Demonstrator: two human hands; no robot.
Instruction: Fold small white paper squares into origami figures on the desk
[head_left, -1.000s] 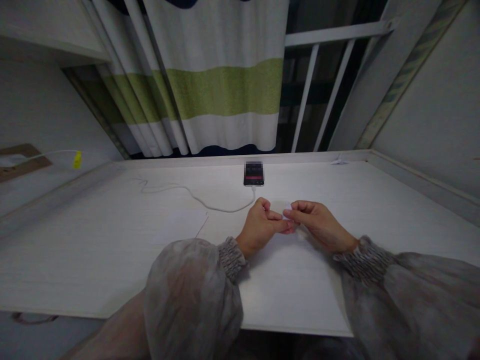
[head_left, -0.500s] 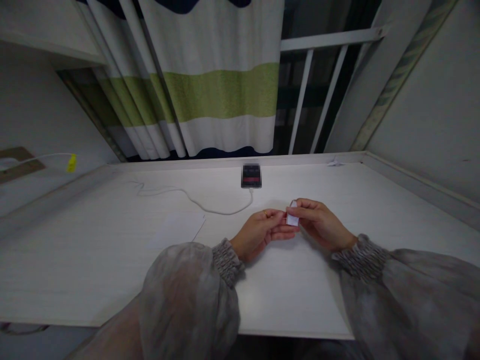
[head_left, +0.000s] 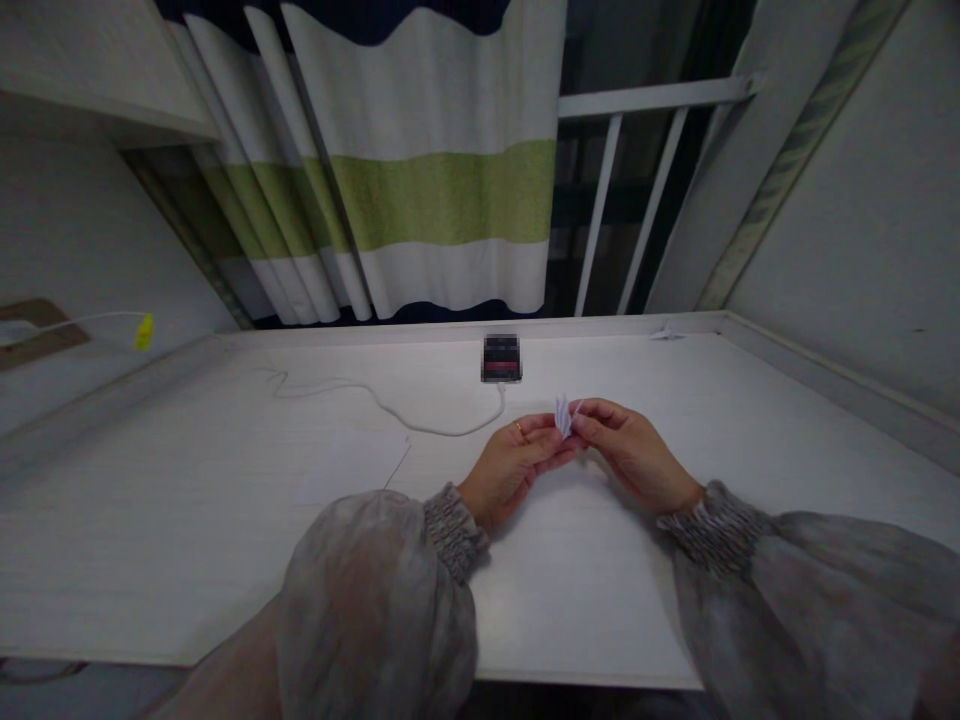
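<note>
A small piece of folded white paper is held up between my two hands above the white desk. Several thin layers or pleats show along its upright side, and its lower end is hidden by fingers. My left hand, with a ring on one finger, pinches it from the left. From the right, my right hand grips it between thumb and fingers, with a thin pointed flap sticking up beside the thumb. The fingertips of both hands meet under the paper.
A dark phone-like device, blurred over, lies behind my hands with a white cable running left. White paper sheets lie near my left sleeve. A small folded white paper piece sits by the desk's back ledge.
The folded paper has turned from showing a flat face to showing its layered edges, and it sits slightly further left. My fingers have shifted around it.
</note>
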